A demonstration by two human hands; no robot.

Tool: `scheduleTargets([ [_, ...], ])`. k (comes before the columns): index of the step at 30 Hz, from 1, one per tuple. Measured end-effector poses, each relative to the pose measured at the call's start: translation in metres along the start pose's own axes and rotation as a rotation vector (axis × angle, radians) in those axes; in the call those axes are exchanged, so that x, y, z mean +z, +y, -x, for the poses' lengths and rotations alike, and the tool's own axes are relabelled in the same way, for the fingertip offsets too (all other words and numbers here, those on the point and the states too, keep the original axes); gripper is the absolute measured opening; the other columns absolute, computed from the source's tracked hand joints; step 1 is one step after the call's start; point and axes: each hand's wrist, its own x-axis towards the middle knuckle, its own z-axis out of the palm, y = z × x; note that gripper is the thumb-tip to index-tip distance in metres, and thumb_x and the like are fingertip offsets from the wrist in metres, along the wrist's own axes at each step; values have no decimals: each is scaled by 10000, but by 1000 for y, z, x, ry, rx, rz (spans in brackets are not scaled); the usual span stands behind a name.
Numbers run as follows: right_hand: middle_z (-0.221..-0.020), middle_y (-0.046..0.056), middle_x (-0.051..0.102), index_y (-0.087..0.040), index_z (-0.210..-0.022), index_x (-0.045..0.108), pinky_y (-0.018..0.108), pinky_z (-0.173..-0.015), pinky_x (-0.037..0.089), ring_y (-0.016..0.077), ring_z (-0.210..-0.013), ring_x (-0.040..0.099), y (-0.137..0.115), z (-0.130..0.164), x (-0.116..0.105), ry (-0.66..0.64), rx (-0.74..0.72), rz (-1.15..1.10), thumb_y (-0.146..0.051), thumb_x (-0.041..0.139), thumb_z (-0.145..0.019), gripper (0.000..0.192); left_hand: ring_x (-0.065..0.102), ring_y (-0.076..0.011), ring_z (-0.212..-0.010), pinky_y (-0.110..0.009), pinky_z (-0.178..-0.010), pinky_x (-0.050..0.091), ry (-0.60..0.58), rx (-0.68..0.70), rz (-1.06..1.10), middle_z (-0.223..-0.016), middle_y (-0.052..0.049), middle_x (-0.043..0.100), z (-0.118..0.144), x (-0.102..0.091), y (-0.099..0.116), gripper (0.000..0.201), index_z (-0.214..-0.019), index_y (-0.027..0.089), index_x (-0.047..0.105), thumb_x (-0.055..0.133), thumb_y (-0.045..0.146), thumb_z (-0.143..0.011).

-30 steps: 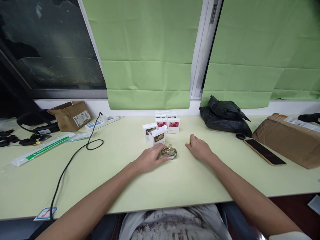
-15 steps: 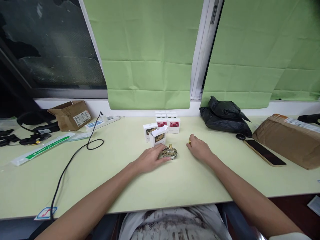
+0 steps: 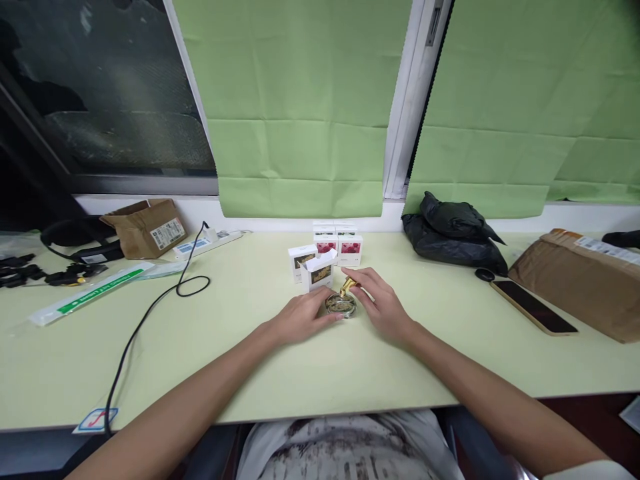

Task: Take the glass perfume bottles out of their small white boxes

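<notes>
A round glass perfume bottle (image 3: 341, 305) with a gold neck stands on the table in front of me. My left hand (image 3: 299, 316) grips its left side, thumb along the front. From the right, my right hand (image 3: 381, 304) pinches a gold cap (image 3: 349, 285), which is tilted right at the top of the bottle's neck; whether it touches the neck is hard to make out. Just behind the bottle is a white box (image 3: 318, 272) with its top flap raised. Another white box (image 3: 301, 259) stands behind it to the left.
Several white boxes with red pictures (image 3: 349, 249) are grouped farther back. On the right are a black plastic bag (image 3: 453, 237), a phone (image 3: 533, 307) and a brown package (image 3: 580, 280). A black cable (image 3: 145, 320) and an open cardboard box (image 3: 149, 230) lie left.
My right hand has moved left with the gold cap, from the table right of the bottle to the bottle's neck. The left hand still holds the bottle.
</notes>
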Motion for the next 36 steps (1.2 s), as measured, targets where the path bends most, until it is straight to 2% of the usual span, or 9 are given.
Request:
scheduleTargets([
  [4,-1251,63,654,-314,-1406,515,415,-997,573,217,-1099,687,2,2,8,60,88,-132,-363,545,-1061,350,663,-246,-900,-330,-733,468,-2,-1,3,-1066,-52,687,0,-1,1,457,-1186,243,607,515,649,-999],
  [8,-1188,60,672,-282,-1252,588,402,-964,594,221,-1083,696,3,2,9,9,86,-146,-384,548,-1055,225,668,-255,-953,-332,-750,482,-10,-5,24,-1120,-64,686,0,-3,2,448,-1222,246,605,518,627,-1004],
  [19,-1210,57,691,-286,-1279,602,404,-993,572,218,-1100,691,1,1,7,-77,66,-90,-367,513,-1067,243,666,-260,-944,-345,-764,491,-6,-4,30,-1106,-66,687,1,-1,0,455,-1231,251,611,515,632,-1003],
  [26,-1211,58,704,-277,-1270,625,395,-975,573,220,-1111,695,6,3,9,-63,70,-101,-374,531,-1062,248,661,-252,-918,-327,-712,467,-19,-7,22,-1071,-57,684,0,-1,-1,462,-1198,248,604,497,653,-1005],
  [36,-1202,65,716,-276,-1241,652,404,-983,565,228,-1116,688,7,1,5,-86,49,-104,-363,525,-1068,232,659,-261,-948,-348,-765,491,-13,-1,31,-1088,-65,683,0,-1,0,456,-1237,250,612,508,629,-1006],
])
